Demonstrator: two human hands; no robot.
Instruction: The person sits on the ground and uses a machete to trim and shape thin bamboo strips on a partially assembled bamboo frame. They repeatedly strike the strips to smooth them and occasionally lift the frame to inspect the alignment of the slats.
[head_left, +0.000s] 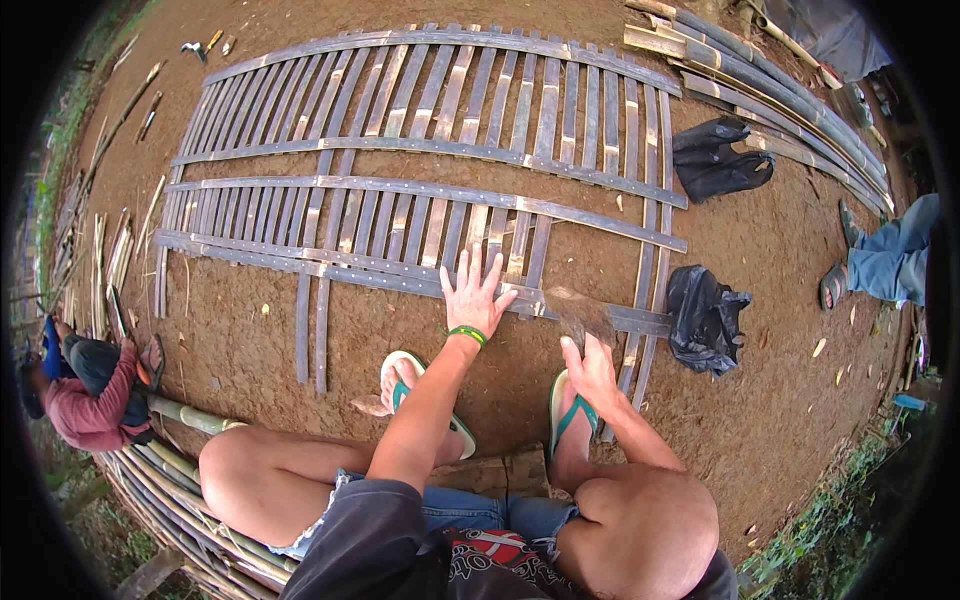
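Two slatted bamboo panels (pixel 430 152) lie on brown soil in front of me, their dark strips set across long rails. My left hand (pixel 474 293) rests with fingers spread on the near panel, over its front rail (pixel 385 277). To its right, my right hand (pixel 592 370) is closed with the thumb uppermost. A brown, motion-blurred tool (pixel 580 312) projects from that fist above the right end of the rail; its exact kind is smeared. Small pale dots run along the rails. Uncovered strip ends (pixel 312 340) stick out toward me at the left.
Black plastic bags (pixel 705 320) sit at the panels' right end. Bamboo poles (pixel 780 85) are piled at far right, with more poles (pixel 190 510) at lower left. A seated person (pixel 92 400) is at left; another person's trouser legs (pixel 895 260) show at right. Small tools (pixel 205 46) lie far left.
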